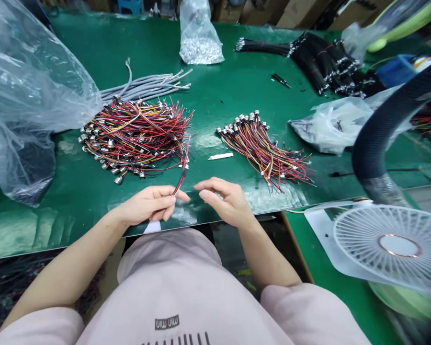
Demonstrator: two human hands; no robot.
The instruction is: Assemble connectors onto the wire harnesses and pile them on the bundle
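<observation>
Seemingly midway: a big, tangled left pile (140, 136) and a neater right pile (266, 151); which is finished, I can't tell.
Left hand (153, 203) pinches a thin, bowed red-and-black lead (181, 182), reaching toward the left pile; right hand (228, 199), loosely curled, empty, is just beside.

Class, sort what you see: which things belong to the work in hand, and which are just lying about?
Seemingly in the work:
- left hand, holding a few wires
- right hand, holding nothing visible
- larger wire pile
- smaller wire pile

Probably just lying about:
- grey cables
- black cables
- white fan
</observation>
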